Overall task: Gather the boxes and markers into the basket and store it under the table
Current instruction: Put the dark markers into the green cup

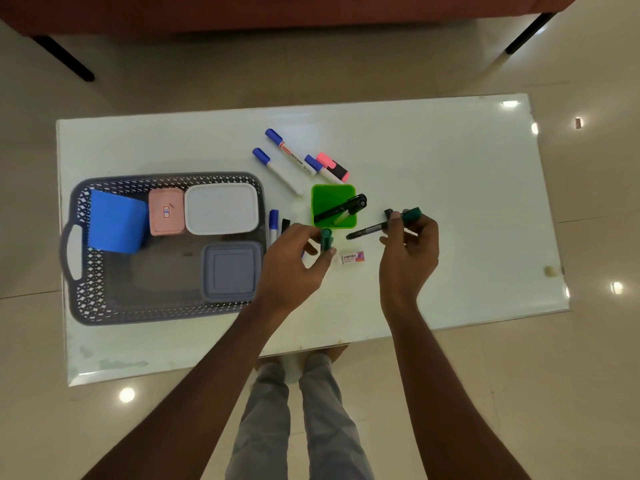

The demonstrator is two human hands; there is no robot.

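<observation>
A grey perforated basket (86, 296) sits at the table's left, holding a blue box (116, 221), a pink box (166, 212), a white box (221, 208) and a grey box (231, 271). My left hand (294, 265) grips a green marker (326, 240) just right of the basket. My right hand (410, 249) pinches a black marker (367, 231) and a green one (412, 214). A green cup (332, 202) between the hands holds a black marker (344, 207). Blue-capped white markers (277, 169) and a pink highlighter (332, 165) lie behind it.
A small white eraser (352, 258) lies between my hands. Two more markers (277, 226) rest by the basket's right rim. The white table (467, 188) stands on a glossy tiled floor; dark furniture legs (65, 57) stand beyond it. My legs show below the near edge.
</observation>
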